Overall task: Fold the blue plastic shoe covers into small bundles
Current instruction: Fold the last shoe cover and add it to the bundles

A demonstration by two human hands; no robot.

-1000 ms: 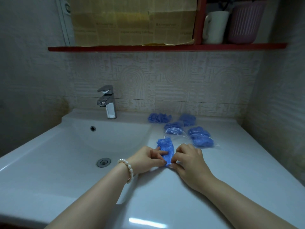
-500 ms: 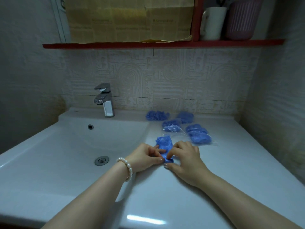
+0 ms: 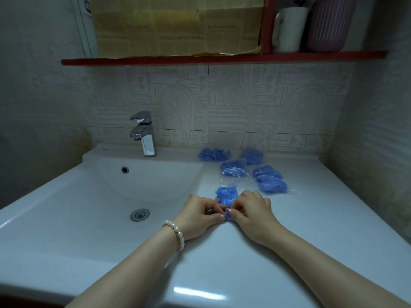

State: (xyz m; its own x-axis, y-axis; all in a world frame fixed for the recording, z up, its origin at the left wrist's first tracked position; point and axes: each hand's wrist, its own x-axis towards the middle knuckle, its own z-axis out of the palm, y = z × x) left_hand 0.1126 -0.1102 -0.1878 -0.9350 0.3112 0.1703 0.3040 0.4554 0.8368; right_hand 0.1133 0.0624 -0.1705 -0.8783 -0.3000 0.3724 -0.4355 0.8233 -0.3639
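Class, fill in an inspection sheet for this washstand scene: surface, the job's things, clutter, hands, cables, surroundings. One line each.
Surface: white countertop beside a basin, glossy.
Job's things: one blue shoe cover being folded at the counter's middle; further blue covers lie behind it, some in clear wrapping.
Clutter: nothing seen beyond the covers.
Hands: left hand and right hand both pinch the near end of the cover; the left wrist wears a pearl bracelet.
Cables: nothing seen.
Surroundings: chrome tap, drain, tiled wall, red shelf with a white mug and pink container.
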